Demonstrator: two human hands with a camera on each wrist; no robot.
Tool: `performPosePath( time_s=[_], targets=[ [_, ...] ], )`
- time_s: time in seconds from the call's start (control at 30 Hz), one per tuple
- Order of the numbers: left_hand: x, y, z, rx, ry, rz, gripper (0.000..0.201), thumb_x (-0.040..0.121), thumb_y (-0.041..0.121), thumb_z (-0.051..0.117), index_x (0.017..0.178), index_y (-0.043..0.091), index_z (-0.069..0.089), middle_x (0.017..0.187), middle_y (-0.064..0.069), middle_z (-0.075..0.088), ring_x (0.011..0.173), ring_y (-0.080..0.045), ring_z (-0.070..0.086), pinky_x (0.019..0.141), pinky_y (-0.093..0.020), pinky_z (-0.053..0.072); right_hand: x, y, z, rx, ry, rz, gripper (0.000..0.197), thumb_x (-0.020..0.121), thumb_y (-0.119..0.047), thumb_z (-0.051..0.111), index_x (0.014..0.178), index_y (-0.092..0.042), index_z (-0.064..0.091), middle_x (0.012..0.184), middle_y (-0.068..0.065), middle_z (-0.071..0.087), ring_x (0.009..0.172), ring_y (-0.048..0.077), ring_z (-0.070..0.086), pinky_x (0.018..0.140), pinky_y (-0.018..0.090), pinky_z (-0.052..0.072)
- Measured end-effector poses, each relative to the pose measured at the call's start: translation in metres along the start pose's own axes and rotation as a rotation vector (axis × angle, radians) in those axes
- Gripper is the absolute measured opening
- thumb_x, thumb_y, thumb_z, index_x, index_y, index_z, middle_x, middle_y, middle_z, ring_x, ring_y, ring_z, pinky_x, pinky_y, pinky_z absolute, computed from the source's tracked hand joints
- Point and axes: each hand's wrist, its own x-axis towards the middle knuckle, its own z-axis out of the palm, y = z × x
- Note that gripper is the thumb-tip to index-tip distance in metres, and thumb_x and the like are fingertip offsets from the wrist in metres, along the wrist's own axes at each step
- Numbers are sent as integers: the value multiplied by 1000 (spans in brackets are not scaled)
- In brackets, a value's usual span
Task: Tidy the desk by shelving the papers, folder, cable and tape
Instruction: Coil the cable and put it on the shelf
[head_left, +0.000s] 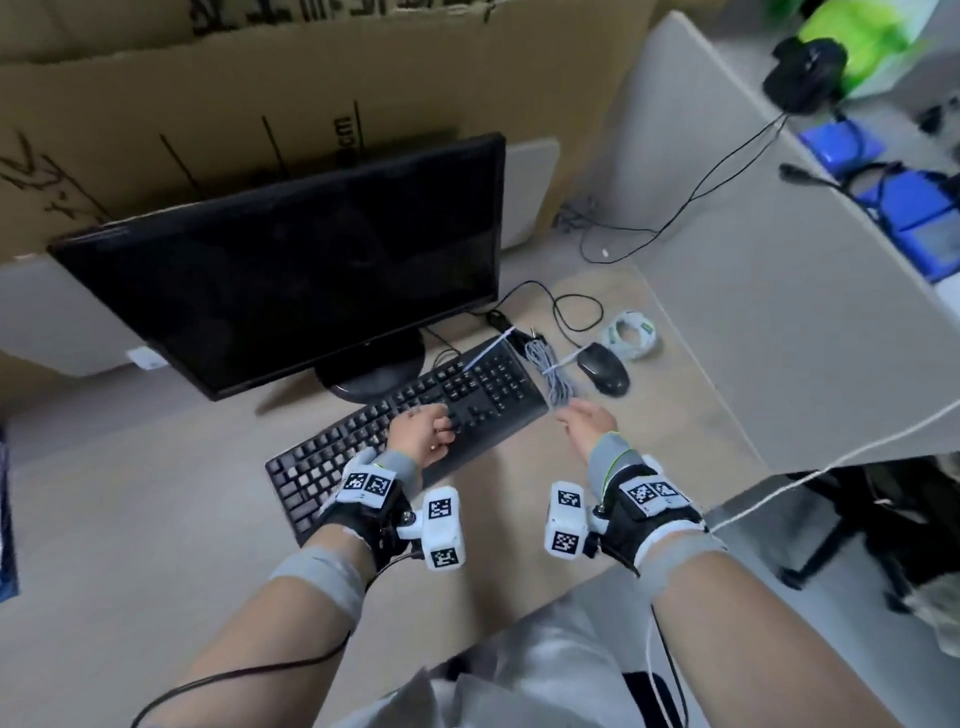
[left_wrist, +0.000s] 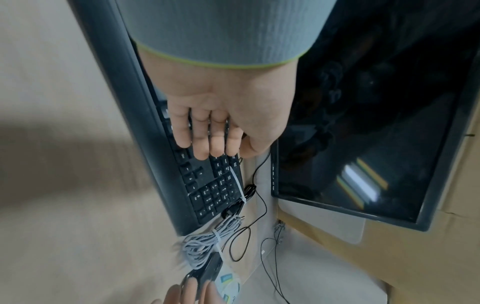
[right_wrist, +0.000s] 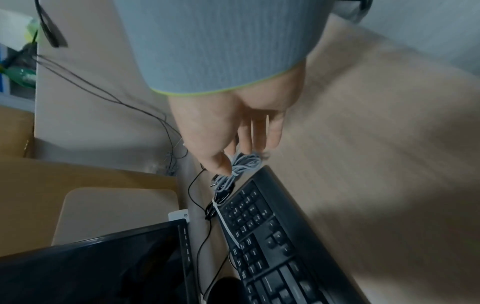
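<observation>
- Grey braided cable (head_left: 551, 375): coiled bundle bound by a white tie, lying on the bench (head_left: 156, 467) between the right end of the keyboard (head_left: 415, 426) and the mouse (head_left: 602, 368), near end just beside the right hand.
- Right hand (head_left: 586, 422): reached forward over the bench, palm turned inward, fingers (right_wrist: 275, 131) extended and loosely spread above the near loop of the cable; thumb tip just beside the strands in the right wrist view. Grip released; whether it touches the cable cannot be told.
- Left hand (head_left: 423, 434): held over the middle-right keys of the keyboard, knuckles up, fingers (left_wrist: 202, 144) together and bent downward toward the keys. Grip relaxed, holding nothing.
- Tape roll (head_left: 631, 335): whitish ring with a green label, flat on the bench beyond the mouse, near the partition (head_left: 753, 234).
- Keyboard: black, set diagonally before the monitor (head_left: 291, 260); a white cable tie (head_left: 488, 351) lies across its far right corner.
- Monitor: black, screen dark, on a round stand.
- Mouse: black, wired, right of the cable bundle.
- Cardboard sheet (head_left: 234, 104): upright behind the monitor.
- Both wrists: black straps carrying white marker blocks; grey sleeves.
</observation>
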Motion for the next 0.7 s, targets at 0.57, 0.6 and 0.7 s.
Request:
performPosePath(
  time_s=[0.57,0.6,0.7],
  targets=[
    [78,10,92,-131,243,-65,20,93,24,61,109,13,59,92,-5,64,83,-19,65,86,-35,52,163,-52,7,-526,-173,-80,16,78,-21,70,91,-16,62,79,7,67,76,26,65,78,31,55],
    [80,15,104,-111,202,-58,21,92,28,64,108,14,60,96,-4,65,87,-19,65,89,-36,51,161,-58,3,-505,-209,-129,20,75,-24,73,88,-17,58,79,4,66,77,24,65,75,27,52],
    [87,24,130,-23,102,-18,44,81,47,73,115,19,65,110,1,71,103,-16,65,96,-37,47,142,-75,-7,-339,-493,-208,26,75,-13,76,100,-13,67,87,2,70,79,19,67,64,17,54]
  ],
)
